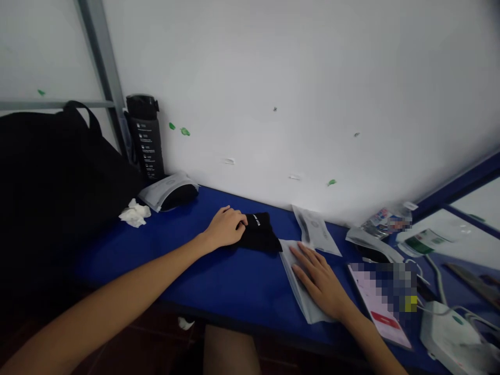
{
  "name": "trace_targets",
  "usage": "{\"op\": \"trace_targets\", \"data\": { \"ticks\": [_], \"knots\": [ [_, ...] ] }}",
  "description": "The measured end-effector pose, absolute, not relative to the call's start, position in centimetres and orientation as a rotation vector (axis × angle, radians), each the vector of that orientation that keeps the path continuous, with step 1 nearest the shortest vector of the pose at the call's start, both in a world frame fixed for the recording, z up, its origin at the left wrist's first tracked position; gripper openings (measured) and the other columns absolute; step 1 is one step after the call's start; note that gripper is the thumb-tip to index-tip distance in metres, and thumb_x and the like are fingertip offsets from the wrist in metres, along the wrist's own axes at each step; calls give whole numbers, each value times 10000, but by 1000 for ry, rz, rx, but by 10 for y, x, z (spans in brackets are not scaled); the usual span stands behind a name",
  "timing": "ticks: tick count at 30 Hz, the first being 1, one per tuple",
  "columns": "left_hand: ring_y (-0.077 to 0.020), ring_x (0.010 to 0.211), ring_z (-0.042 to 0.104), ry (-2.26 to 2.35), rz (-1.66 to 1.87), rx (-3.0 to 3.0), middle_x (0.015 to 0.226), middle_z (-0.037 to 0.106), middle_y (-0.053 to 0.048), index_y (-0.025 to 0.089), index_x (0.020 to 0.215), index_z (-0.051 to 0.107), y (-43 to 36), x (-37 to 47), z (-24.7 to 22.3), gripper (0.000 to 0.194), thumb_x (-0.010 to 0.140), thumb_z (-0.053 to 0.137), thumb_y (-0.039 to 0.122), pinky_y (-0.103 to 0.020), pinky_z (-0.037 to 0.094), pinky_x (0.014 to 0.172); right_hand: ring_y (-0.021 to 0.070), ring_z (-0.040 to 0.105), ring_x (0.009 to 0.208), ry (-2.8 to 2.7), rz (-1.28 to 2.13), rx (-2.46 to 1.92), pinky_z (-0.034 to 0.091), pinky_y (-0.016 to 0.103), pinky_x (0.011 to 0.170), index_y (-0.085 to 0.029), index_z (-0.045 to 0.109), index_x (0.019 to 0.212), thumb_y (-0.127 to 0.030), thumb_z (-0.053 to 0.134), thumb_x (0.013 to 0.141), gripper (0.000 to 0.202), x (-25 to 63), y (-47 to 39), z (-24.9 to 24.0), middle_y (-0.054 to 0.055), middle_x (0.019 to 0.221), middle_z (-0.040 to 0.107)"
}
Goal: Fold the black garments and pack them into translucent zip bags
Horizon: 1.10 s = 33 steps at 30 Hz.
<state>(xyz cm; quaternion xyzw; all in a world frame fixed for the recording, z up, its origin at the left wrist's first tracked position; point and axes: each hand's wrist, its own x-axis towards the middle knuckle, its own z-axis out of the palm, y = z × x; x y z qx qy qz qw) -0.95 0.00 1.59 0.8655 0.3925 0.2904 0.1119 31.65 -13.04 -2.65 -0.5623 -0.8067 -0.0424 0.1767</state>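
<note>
My left hand (225, 227) rests at the left end of a folded black cloth item (262, 234) with small white lettering, its fingers curled over the edge. Whether the item is a sock or another garment, I cannot tell. My right hand (318, 281) lies flat with fingers spread on a stack of frosted plastic bags (291, 260), just right of the black cloth. Behind the stack, against the wall, lies another frosted bag (318, 232). At the back left a frosted pouch (166, 188) has black fabric in it.
The blue desk (219, 281) runs along a white wall. To the left are a black bag (50, 172), a dark water bottle (145, 138) and crumpled tissue (135, 213). On the right lie a phone (380, 312), plastic bottles (390, 219) and a white device with cables (453, 333).
</note>
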Motion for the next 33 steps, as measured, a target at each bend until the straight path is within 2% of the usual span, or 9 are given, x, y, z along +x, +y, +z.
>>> {"op": "trace_targets", "data": {
  "ticks": [2, 4, 8, 12, 18, 22, 28, 31, 33],
  "knots": [
    [-298, 1003, 678, 1218, 842, 2537, 1017, 739, -76, 216, 939, 738, -3, -10, 19, 131, 920, 621, 272, -551, 417, 1100, 348, 468, 1455, -2253, -145, -1610, 460, 629, 1133, -327, 460, 1582, -512, 433, 1085, 531, 319, -133, -28, 85, 1622, 463],
    [-309, 1023, 663, 1246, 807, 2542, 1045, 727, -81, 213, 982, 732, -5, -11, 23, 193, 906, 669, 380, -526, 442, 1044, 341, 482, 1438, -2241, -156, -1641, 460, 614, 1135, -320, 457, 1584, -511, 410, 1090, 532, 321, -138, -30, 81, 1621, 464],
    [-257, 1018, 648, 1252, 805, 2517, 1060, 710, -49, 215, 1011, 712, -7, -14, 26, 181, 855, 623, 191, -460, 439, 1020, 329, 456, 1456, -2247, -195, -1669, 452, 572, 1152, -311, 455, 1583, -501, 362, 1096, 531, 327, -152, -37, 78, 1637, 434],
    [-235, 996, 647, 1259, 863, 2436, 1010, 714, -25, 225, 971, 710, -7, -12, 25, 253, 818, 563, 88, -441, 429, 990, 377, 530, 1342, -2097, -329, -1735, 502, 617, 1031, -312, 482, 1551, -447, 343, 1092, 499, 317, -159, -29, 130, 1593, 439],
    [-228, 974, 637, 1243, 909, 2386, 965, 739, -6, 228, 914, 721, -9, -7, 26, 293, 922, 466, 84, -454, 401, 988, 282, 576, 1302, -2259, 12, -1400, 484, 504, 1092, -285, 585, 1390, -321, 392, 1090, 358, 254, -116, 16, 109, 1436, 575],
    [-221, 999, 640, 1227, 918, 2330, 983, 744, 4, 236, 903, 733, -6, -9, 28, 332, 920, 444, 72, -437, 400, 988, 319, 554, 1308, -2486, 131, -1217, 479, 535, 1093, -259, 640, 1319, -370, 542, 1041, 315, 223, -66, 24, 122, 1426, 579],
    [-232, 973, 624, 1190, 891, 2327, 926, 723, -1, 241, 932, 730, -1, -14, 32, 91, 881, 661, 273, -435, 401, 1003, 290, 641, 1094, -2354, 269, -1175, 533, 495, 988, -258, 680, 1187, -400, 600, 1016, 236, 231, -40, 6, 102, 1182, 668],
    [-263, 1006, 600, 1142, 745, 2414, 959, 689, -17, 252, 1017, 727, 8, -29, 43, 259, 778, 784, 336, -452, 405, 991, 287, 648, 1078, -2276, 309, -1182, 524, 479, 976, -265, 670, 1136, -397, 594, 1020, 191, 242, -46, 3, 85, 1141, 682],
    [-247, 1022, 606, 1011, 635, 2463, 1006, 691, -13, 265, 1100, 724, 17, -48, 54, 374, 740, 731, 162, -426, 410, 1001, 266, 655, 1005, -2222, 336, -1194, 528, 438, 911, -251, 642, 1077, -348, 612, 1000, 127, 245, -49, 4, 71, 1073, 682]
  ]
}}
